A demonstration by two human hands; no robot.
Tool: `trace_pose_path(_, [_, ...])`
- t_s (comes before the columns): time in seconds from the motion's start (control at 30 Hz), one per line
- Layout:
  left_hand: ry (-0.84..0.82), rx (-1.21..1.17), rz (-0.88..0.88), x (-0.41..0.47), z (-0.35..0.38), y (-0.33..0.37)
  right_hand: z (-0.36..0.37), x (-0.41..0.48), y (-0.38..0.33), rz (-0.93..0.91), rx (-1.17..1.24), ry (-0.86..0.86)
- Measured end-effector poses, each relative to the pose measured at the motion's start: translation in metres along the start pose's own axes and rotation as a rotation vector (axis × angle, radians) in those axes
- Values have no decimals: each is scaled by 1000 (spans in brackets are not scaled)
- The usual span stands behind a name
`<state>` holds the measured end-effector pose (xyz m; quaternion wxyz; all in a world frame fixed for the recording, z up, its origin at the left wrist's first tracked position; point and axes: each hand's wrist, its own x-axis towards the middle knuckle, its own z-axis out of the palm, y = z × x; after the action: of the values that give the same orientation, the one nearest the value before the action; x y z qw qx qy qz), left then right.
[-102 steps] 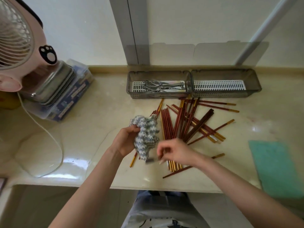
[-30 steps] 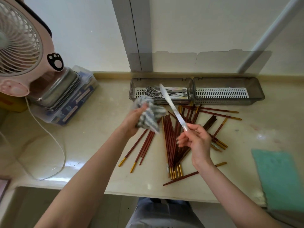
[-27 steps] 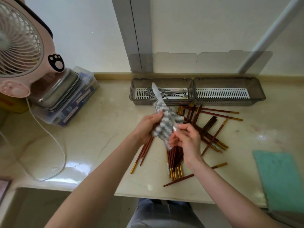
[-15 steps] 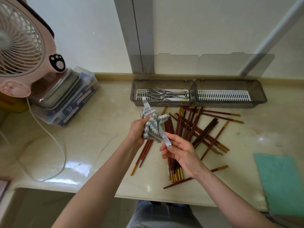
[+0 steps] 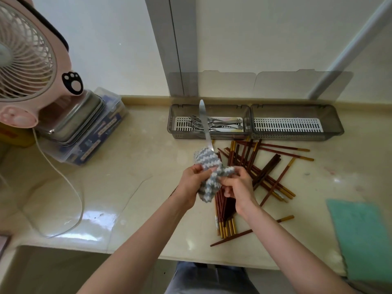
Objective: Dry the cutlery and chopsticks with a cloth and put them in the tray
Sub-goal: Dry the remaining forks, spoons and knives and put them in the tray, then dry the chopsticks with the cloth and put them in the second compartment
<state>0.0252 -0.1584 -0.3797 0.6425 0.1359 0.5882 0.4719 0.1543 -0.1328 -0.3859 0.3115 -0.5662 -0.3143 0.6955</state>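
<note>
My left hand (image 5: 192,183) grips a grey-and-white knitted cloth (image 5: 209,174) wrapped around the lower part of a metal knife (image 5: 203,122). The knife's blade sticks up out of the cloth, in front of the tray. My right hand (image 5: 237,188) pinches the knife's handle end, which the cloth mostly hides. Several red-brown chopsticks (image 5: 254,164) with gold ends lie scattered on the counter under and right of my hands. The grey two-part tray (image 5: 250,136) stands at the back; its left part holds several forks (image 5: 216,125), its right part (image 5: 297,125) holds nothing.
A pink fan (image 5: 25,66) stands at the far left over stacked metal and plastic boxes (image 5: 84,128), its white cord (image 5: 63,187) looping across the counter. A green cloth (image 5: 364,238) lies at the right front edge. The wall runs close behind the tray.
My right hand picked a knife out of the pile. The cloth has slid from the blade's tip down toward the handle, so the blade now stands bare above the cloth.
</note>
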Motion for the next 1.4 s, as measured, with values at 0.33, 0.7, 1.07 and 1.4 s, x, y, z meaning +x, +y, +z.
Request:
trace_pose_path(0.33, [123, 599, 212, 15, 7, -5, 11, 43, -38, -119, -230, -27])
trace_pose_path(0.7, [176, 89, 4, 0, -25, 11, 27, 126, -93, -651, -1340, 43])
trace_pose_path(1.07, [103, -323, -274, -2, -55, 24, -4, 110, -69, -805, -1259, 54])
trace_pose_path(1.4, [-4, -325, -306, 15, -35, 16, -19, 77, 3, -359, -1454, 245])
